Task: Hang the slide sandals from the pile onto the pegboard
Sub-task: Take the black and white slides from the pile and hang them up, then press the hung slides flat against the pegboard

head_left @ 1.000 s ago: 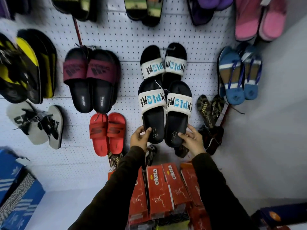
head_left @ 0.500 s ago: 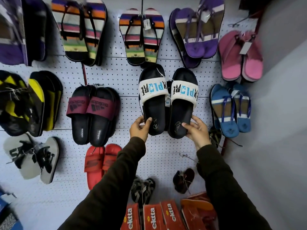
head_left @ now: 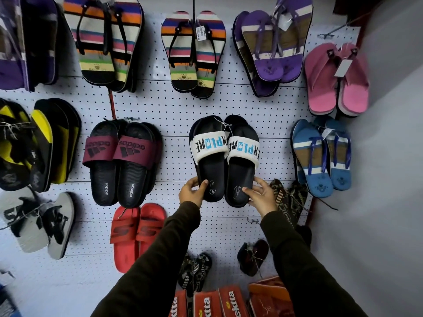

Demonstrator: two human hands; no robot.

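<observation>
Both hands hold a pair of black slides (head_left: 223,156) with white "EXPLORE" straps flat against the pegboard (head_left: 174,110), toes up. The left hand (head_left: 191,194) is clamped on the heel of the left slide, thumb across the footbed; the right hand (head_left: 261,196) grips the heel of the right slide the same way. The two slides touch side by side, a string and tag showing at their toes. Whether they hang on a peg cannot be told — the toes hide it.

Just left of them hangs a pair of black adidas slides (head_left: 124,161) with maroon straps, and below those a red pair (head_left: 137,234). To the right hang blue flip-flops (head_left: 320,156); a dark patterned pair (head_left: 287,200) sits just behind the right hand. Striped flip-flops (head_left: 193,53) hang above — purple (head_left: 272,46) and pink (head_left: 336,81) pairs further right. Red boxes (head_left: 226,303) marked "ektta" lie at the bottom edge, between the dark sleeves.
</observation>
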